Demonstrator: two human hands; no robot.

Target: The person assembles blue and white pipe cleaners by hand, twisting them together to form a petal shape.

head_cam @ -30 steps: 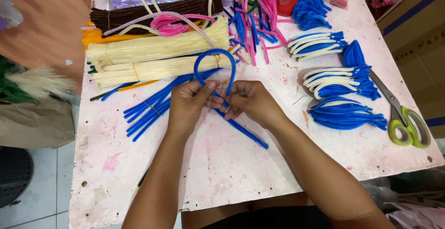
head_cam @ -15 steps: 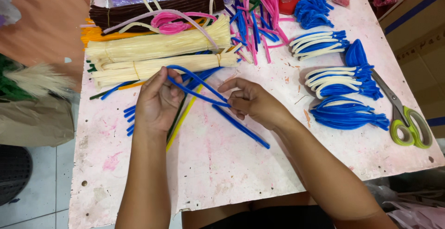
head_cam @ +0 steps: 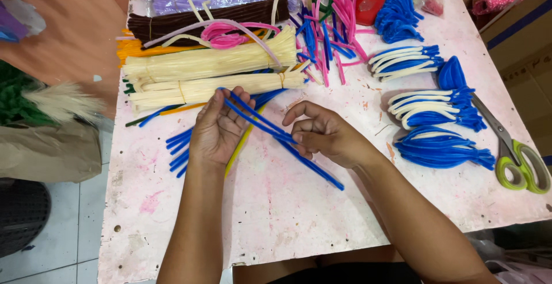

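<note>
Your left hand [head_cam: 218, 127] has slid along the blue pipe cleaner [head_cam: 270, 130]; both hands' fingers pinch it, right hand [head_cam: 322, 134] just beside.

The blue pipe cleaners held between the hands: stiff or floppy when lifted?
Probably bendy but shape-holding: the blue pipe cleaners span from left hand to right hand without sagging, and the finished blue loops keep their curves. Likely light and fuzzy, so unlikely to slip or roll.

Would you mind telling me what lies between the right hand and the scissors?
In the head view, a bundle of blue loops lies on the table between the right hand and the scissors.
</note>
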